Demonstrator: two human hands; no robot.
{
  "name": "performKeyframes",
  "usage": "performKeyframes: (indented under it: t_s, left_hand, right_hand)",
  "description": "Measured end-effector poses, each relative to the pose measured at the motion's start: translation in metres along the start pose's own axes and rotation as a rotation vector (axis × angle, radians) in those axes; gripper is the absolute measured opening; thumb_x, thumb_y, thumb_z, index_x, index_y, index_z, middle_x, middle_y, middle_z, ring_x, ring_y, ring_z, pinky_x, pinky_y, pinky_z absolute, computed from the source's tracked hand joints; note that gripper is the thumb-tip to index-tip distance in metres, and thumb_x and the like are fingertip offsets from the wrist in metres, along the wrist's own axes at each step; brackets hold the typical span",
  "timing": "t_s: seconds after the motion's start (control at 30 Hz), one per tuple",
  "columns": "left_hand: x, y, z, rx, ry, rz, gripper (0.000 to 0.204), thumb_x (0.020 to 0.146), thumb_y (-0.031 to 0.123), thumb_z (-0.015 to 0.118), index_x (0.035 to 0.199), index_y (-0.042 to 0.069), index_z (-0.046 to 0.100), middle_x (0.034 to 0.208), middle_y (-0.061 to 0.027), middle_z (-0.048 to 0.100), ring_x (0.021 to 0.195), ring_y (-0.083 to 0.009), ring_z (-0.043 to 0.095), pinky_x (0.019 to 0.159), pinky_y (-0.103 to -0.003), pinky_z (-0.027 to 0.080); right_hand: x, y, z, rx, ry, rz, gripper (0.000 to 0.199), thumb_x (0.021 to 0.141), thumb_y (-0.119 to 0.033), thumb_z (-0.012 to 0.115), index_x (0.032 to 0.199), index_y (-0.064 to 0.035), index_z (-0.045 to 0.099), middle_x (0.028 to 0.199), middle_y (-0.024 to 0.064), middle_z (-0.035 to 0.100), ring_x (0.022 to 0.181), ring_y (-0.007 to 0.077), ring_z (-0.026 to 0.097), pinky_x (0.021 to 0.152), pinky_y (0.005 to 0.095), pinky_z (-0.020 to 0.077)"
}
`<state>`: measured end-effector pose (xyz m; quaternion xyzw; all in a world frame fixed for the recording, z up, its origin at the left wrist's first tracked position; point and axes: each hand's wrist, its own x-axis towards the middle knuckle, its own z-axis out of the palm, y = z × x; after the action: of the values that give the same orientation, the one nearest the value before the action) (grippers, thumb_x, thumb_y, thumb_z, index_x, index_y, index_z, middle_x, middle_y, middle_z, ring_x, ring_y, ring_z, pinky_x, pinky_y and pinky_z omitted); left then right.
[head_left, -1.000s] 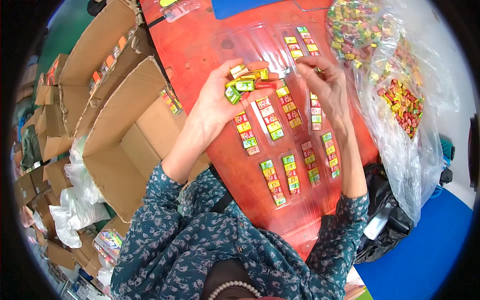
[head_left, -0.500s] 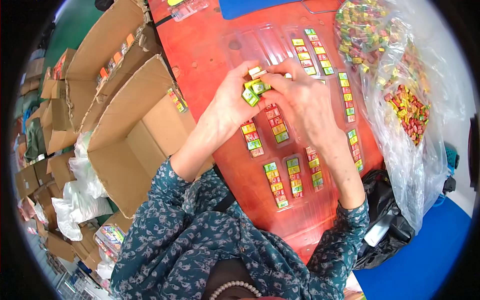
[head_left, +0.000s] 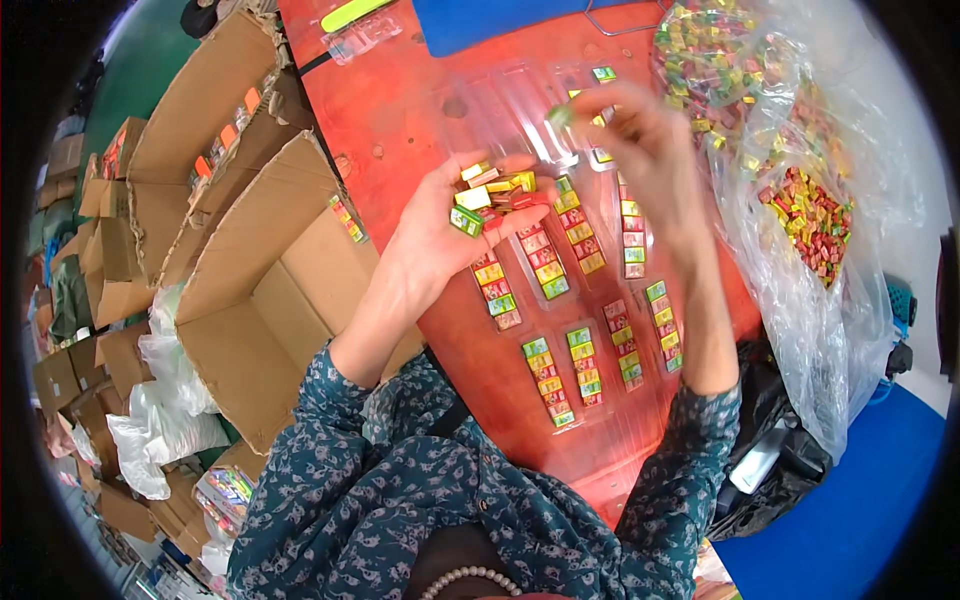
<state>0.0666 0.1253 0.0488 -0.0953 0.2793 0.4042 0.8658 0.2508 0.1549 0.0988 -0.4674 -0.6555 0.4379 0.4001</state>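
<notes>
My left hand (head_left: pixel 425 225) is palm up over the red table, its fingers curled around a small heap of wrapped candies (head_left: pixel 490 195) in yellow, red and green. To its right my right hand (head_left: pixel 650 140), blurred by motion, pinches one green candy (head_left: pixel 562 116) above a clear plastic tray (head_left: pixel 500 110). Bare grooves of that tray show behind my hands. Nearer to me, filled candy rows (head_left: pixel 548 385) lie in clear trays, with mixed colours in each row. My right hand and forearm partly hide other rows.
On the right lies a big clear bag (head_left: pixel 805 230) of loose candies, with a black plastic bag (head_left: pixel 770 470) below it. An open cardboard box (head_left: pixel 250 330) stands against the table's left side. A blue board (head_left: pixel 500 22) and a yellow-green object (head_left: pixel 352 14) are at the far edge.
My hands have parted. The right hand has moved up and right, carrying a green candy over the tray; the left has shifted left and slightly nearer, with the candies in its palm now exposed.
</notes>
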Motion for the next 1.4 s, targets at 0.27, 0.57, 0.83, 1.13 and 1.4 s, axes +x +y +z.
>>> performKeyframes:
  t_s: [0.27,0.57,0.83,1.13,1.4]
  left_hand:
    - [0.000,0.005,0.002,0.042,0.052,0.015,0.037,0.088,0.022,0.039,0.103,-0.010,0.051,0.102,-0.0252,0.055,0.095,-0.0422,0.054,0.082,-0.047,0.049]
    - [0.006,0.018,-0.012,0.016,0.033,0.083,0.037,0.089,0.021,0.039,0.107,-0.010,0.048,0.104,-0.0196,0.057,0.094,-0.0433,0.054,0.083,-0.046,0.049]
    - [0.013,0.019,-0.006,-0.129,-0.196,0.012,0.048,0.092,0.025,0.027,0.112,-0.015,0.042,0.113,-0.0351,0.044,0.107,-0.0499,0.043,0.091,-0.050,0.041]
    - [0.028,0.017,-0.006,-0.008,0.002,0.192,0.037,0.092,0.024,0.029,0.107,-0.008,0.040,0.108,-0.0281,0.049,0.098,-0.0479,0.050,0.084,-0.058,0.043]
    - [0.028,0.018,0.004,-0.072,-0.212,0.032,0.041,0.093,0.027,0.025,0.107,-0.008,0.041,0.103,-0.0256,0.052,0.090,-0.0424,0.055,0.079,-0.058,0.047]
  right_hand:
    - [0.081,0.094,-0.045,-0.603,0.054,-0.262,0.017,0.071,-0.002,0.062,0.087,-0.0005,0.062,0.088,0.0139,0.062,0.076,0.0236,0.061,0.067,0.0312,0.0468]
    - [0.087,0.116,-0.028,-0.727,0.003,-0.308,0.013,0.071,-0.007,0.060,0.084,-0.0055,0.064,0.093,0.0152,0.060,0.095,0.0302,0.055,0.081,0.0357,0.0428]
    - [0.073,0.096,-0.021,-0.517,0.101,-0.373,0.011,0.073,-0.011,0.065,0.082,-0.0051,0.064,0.077,0.0097,0.061,0.069,0.0231,0.058,0.062,0.0330,0.0453]
    - [0.037,0.047,0.018,-0.209,-0.330,-0.171,0.018,0.074,-0.014,0.064,0.083,0.0016,0.063,0.071,0.0100,0.060,0.063,0.0141,0.058,0.054,0.0269,0.0444]
    - [0.040,0.033,0.016,-0.175,-0.224,-0.093,0.018,0.075,-0.016,0.063,0.080,0.0013,0.064,0.072,0.0121,0.060,0.062,0.0204,0.059,0.058,0.0315,0.0451]
